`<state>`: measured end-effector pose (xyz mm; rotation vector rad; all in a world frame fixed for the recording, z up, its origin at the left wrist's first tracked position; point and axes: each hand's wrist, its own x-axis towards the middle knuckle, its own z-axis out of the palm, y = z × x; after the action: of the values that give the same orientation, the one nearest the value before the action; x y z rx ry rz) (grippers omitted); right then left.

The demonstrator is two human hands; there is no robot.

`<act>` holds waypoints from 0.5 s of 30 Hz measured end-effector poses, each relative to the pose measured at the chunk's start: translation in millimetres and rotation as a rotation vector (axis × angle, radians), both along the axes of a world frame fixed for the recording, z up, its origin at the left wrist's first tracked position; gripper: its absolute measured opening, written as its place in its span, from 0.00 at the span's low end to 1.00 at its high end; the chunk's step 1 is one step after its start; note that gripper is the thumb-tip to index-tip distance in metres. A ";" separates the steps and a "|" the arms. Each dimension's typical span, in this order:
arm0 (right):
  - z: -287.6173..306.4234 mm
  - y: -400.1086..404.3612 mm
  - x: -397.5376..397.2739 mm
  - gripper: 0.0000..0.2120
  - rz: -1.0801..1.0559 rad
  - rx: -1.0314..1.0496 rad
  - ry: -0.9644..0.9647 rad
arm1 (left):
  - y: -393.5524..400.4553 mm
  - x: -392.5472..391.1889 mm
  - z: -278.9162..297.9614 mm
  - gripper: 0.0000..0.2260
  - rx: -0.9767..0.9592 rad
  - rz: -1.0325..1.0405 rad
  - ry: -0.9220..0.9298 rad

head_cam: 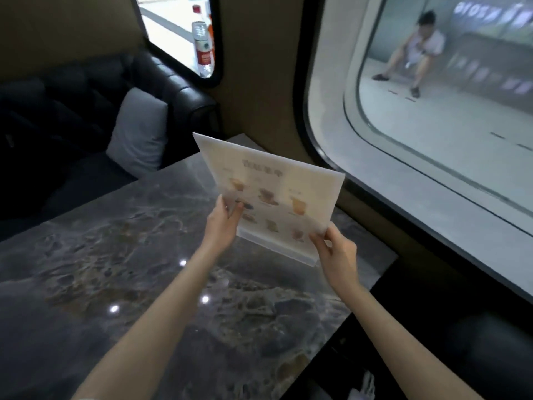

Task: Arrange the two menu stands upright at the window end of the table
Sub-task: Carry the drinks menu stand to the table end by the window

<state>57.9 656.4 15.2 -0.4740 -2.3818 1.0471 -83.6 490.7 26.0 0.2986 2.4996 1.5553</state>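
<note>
One menu stand [271, 183], a clear acrylic sheet with pale drink pictures, is held tilted above the dark marble table [115, 255], close to the window end. My left hand [223, 223] pinches its lower left edge. My right hand [336, 252] grips its lower right corner by the base. I see no second menu stand in this view.
A large rounded window [432, 111] runs along the right, with a person sitting outside. A black sofa [86, 111] with a grey cushion [138, 134] stands beyond the table's left side. A water bottle [203, 44] stands in a smaller window at the back.
</note>
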 end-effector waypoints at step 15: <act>-17.7 130.5 -13.7 0.04 -0.149 -0.190 -0.017 | 170.8 -45.8 -14.2 0.20 0.071 -0.078 -0.100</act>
<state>44.2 786.9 -2.4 -0.7194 -2.2322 1.2092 -129.5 661.5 11.9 0.3157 2.3330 1.5905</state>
